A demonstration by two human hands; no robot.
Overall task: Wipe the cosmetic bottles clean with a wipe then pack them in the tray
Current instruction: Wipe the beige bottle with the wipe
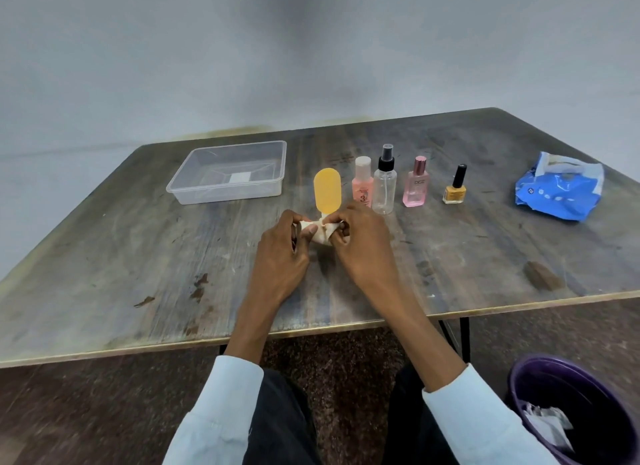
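Both hands are on the crumpled wipe [320,234] at mid-table, the left hand [284,246] and right hand [360,239] pinching it from either side, bunched round the base of the upright yellow bottle [327,191]. Just right of it stand a pink-capped bottle [362,182], a clear spray bottle [384,184], a pink perfume bottle [415,187] and a yellow nail polish [455,187] in a row. The clear tray [194,187] sits off to the left, the blue wipes pack [557,191] far right.
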